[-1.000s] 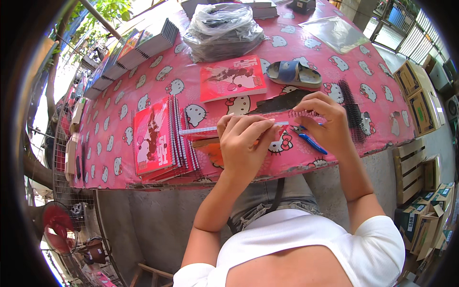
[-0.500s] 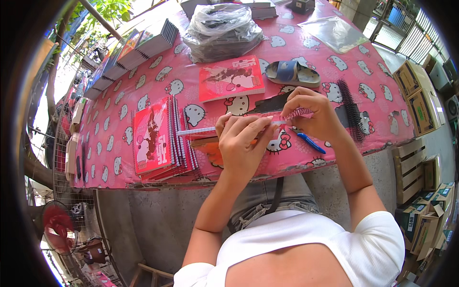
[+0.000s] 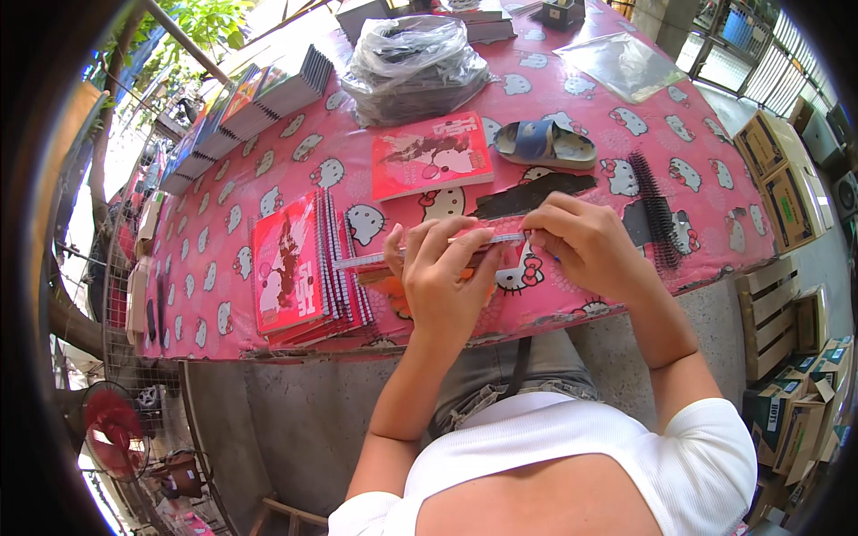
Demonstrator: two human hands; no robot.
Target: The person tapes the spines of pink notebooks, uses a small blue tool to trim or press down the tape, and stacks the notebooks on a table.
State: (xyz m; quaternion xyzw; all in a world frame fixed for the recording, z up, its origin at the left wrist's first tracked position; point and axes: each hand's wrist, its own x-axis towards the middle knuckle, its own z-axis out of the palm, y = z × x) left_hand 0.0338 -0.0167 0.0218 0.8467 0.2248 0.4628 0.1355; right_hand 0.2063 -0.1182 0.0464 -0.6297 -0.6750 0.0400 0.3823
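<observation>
Near the middle of the worktop's [image 3: 724, 246] front edge, a left hand [image 3: 444, 279] clasps a notebook [image 3: 357, 261] edge-on, seemingly to steady its spine, while a right hand [image 3: 583, 246] bunches its fingers at the right end, any grip hidden. Red spiral notebooks [image 3: 288, 268] stand piled within reach at left; black coils [image 3: 655, 210] lie toward the right edge, a blue sandal [image 3: 545, 145] beyond.

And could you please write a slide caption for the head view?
The left hand grips a notebook, the right hand at its right end, beside stacked red notebooks.
</observation>
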